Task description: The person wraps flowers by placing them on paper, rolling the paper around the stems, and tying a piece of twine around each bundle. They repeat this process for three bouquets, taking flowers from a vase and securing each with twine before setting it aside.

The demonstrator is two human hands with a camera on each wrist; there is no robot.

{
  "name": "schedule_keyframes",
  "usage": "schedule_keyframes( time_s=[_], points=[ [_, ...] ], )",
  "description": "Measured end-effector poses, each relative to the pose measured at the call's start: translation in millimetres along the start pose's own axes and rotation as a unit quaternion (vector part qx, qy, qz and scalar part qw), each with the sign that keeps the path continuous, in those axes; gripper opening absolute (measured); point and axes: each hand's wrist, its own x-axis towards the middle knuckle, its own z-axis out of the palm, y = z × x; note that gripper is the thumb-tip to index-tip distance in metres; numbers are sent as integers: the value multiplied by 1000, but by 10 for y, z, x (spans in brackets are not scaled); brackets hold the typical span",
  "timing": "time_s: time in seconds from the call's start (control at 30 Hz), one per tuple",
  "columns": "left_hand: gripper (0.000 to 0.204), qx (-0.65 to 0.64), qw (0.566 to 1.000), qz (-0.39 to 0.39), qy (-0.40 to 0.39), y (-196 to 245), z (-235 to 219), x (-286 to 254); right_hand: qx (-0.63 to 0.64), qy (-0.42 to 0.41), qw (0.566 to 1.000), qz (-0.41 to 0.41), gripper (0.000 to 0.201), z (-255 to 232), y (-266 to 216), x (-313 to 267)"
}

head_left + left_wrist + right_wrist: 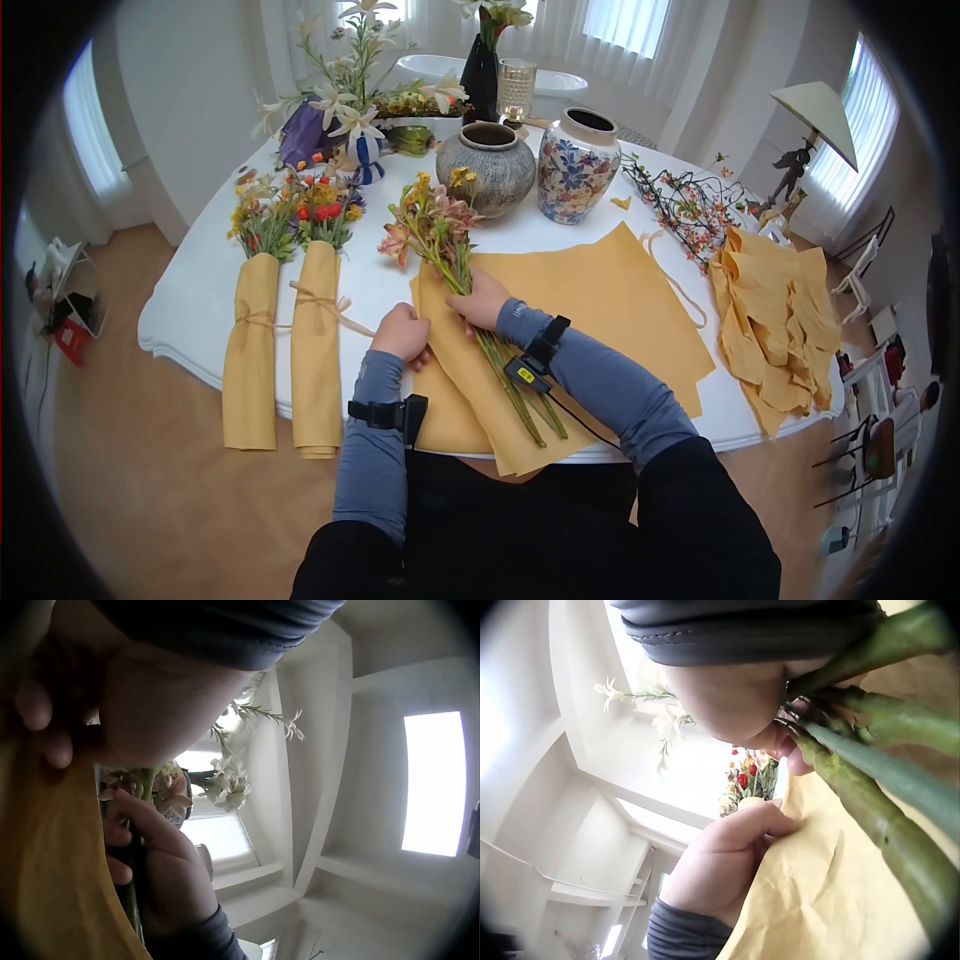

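My right hand (482,300) grips the flower stems (505,375), which lie slanted over the yellow paper (590,300) on the counter (205,300). My left hand (402,333) pinches the paper's edge beside them. Two wrapped bouquets (317,350) lie to my left.

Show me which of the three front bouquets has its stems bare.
The bouquet in the right hand: its green stems show, while the two wrapped bouquets are rolled in paper, tied with twine.
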Motion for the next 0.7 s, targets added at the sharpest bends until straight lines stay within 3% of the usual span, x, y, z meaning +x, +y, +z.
schedule_keyframes(
  time_s=[0.03,0.1,0.13,0.2,0.3,0.43,0.5,0.53,0.7],
  points=[
    [20,-18,1000,1,9,-57,25,-4,6,-1,1000,-3,52,42,102,85],
    [21,-31,999,-1,19,-157,72,-7,-104,95,987,-74,58,167,491,410],
    [22,-58,998,14,35,-201,97,-9,-98,95,988,-74,58,222,597,507],
    [22,-92,994,32,56,-246,126,-16,-172,178,958,-145,56,338,714,622],
    [22,-102,990,71,74,-328,134,46,-131,163,974,-90,60,357,474,578],
    [22,-121,986,76,86,-412,156,120,-121,147,976,-103,70,371,470,752],
    [22,-121,985,71,97,-386,164,113,-264,143,953,-47,76,315,252,548],
    [22,-121,985,71,99,-393,155,129,-313,155,934,-72,87,291,262,422],
    [21,-75,986,85,122,-244,168,-1,-361,45,932,-4,96,-19,149,-314]
  ],
)
